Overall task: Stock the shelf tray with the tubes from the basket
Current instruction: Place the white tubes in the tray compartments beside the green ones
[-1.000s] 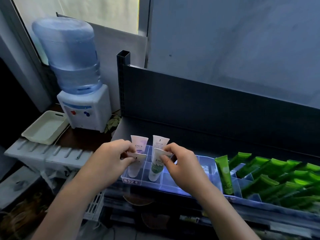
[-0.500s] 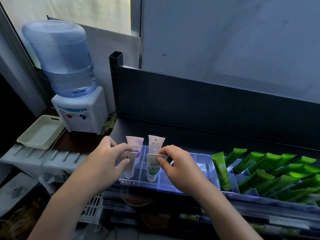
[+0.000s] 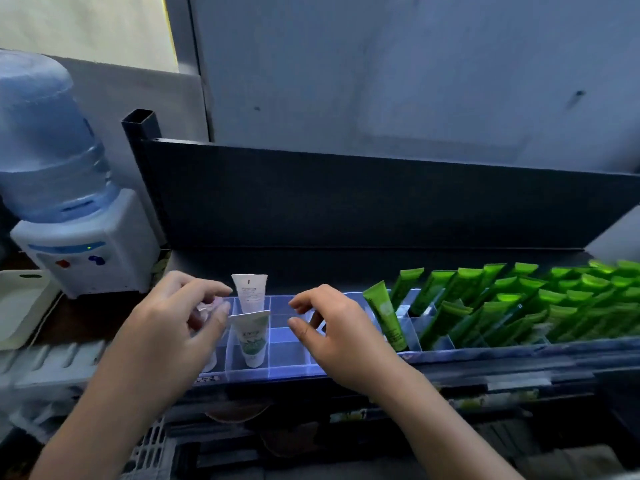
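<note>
Where hands [image 3: 180, 327] hover: tubes [image 3: 252, 337] btwn.

**Tubes in the tray, hands at its front edge**

The divided shelf tray [image 3: 287, 370] runs across the lower middle of the frame, in front of the shelf's back panel [image 3: 346, 202]. Toward its left end, two tubes stand one behind the other: the rear tube [image 3: 250, 293] farther up the frame, the front tube [image 3: 252, 336] directly below it. The left hand [image 3: 173, 327] hovers just left of them, partly covering another tube [image 3: 207, 308]. The right hand [image 3: 332, 330] hovers over the compartments just right of them. Further right, rows of leaning tubes [image 3: 519, 306] fill the tray. At the left edge stands a water dispenser [image 3: 69, 216], with a shallow bin [image 3: 20, 303] below it.
</note>
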